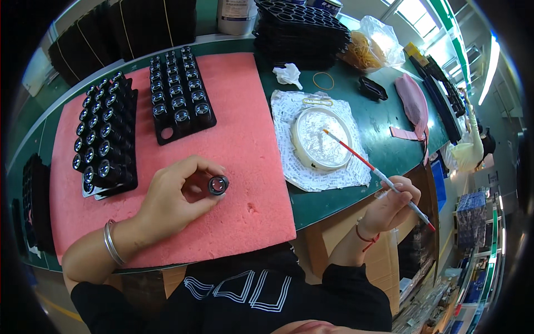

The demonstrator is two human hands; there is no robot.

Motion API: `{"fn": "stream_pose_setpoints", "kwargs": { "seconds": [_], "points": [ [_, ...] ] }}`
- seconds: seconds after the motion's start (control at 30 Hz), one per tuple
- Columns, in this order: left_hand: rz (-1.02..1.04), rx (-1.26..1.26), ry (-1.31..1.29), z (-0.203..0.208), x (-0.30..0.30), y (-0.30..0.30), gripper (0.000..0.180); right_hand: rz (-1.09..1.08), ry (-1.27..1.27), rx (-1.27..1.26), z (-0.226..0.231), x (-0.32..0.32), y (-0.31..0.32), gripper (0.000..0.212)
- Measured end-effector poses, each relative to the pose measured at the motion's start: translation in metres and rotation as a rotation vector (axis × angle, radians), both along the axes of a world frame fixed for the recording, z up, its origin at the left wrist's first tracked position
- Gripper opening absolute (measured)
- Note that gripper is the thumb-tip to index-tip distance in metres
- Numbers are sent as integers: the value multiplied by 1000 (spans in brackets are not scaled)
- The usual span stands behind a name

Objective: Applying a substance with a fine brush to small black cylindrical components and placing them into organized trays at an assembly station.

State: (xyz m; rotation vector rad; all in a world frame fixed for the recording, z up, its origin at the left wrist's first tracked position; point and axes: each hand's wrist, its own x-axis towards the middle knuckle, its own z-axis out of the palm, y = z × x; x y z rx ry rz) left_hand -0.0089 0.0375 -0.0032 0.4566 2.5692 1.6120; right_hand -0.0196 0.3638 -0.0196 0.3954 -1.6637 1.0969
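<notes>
My left hand point(175, 192) is closed around a small black cylinder with a lens-like end point(218, 185), held just above the pink foam mat point(245, 222). In my right hand point(394, 205) is a thin red and white paintbrush point(361, 160), pinched at its handle. Its orange tip lies over a round white dish point(295, 146) that stands on printed paper point(286, 167). At the left of the mat, a black tray of similar cylinders point(105, 139) stands beside a second black tray of cylinders point(181, 94), which has one bare hole at its near corner.
Behind the dish rises a stack of black perforated trays point(300, 28), next to a bag of rubber bands point(367, 47). A crumpled tissue point(288, 76), a small black tray point(372, 89) and a pink cloth item point(411, 103) lie on the green table point(322, 203).
</notes>
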Motion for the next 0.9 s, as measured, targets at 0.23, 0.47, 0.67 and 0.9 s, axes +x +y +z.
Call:
{"fn": "stream_pose_setpoints", "kwargs": {
  "seconds": [0.23, 0.47, 0.67, 0.9],
  "points": [
    [-53, -28, 81, 0, -2, -4, 27, 73, -85, -4, 1, -1, 4, 31],
    [18, 128, -126, 2, 2, -5, 26, 208, 8, -462, -13, -8, 17, 27],
    [59, 261, -211, 1, 2, -7, 28, 1036, 64, -797, -29, 12, -29, 16],
    [13, 279, -291, 7, 1, -12, 28, 1076, -79, -648, -40, 15, -49, 13]
  ]
}}
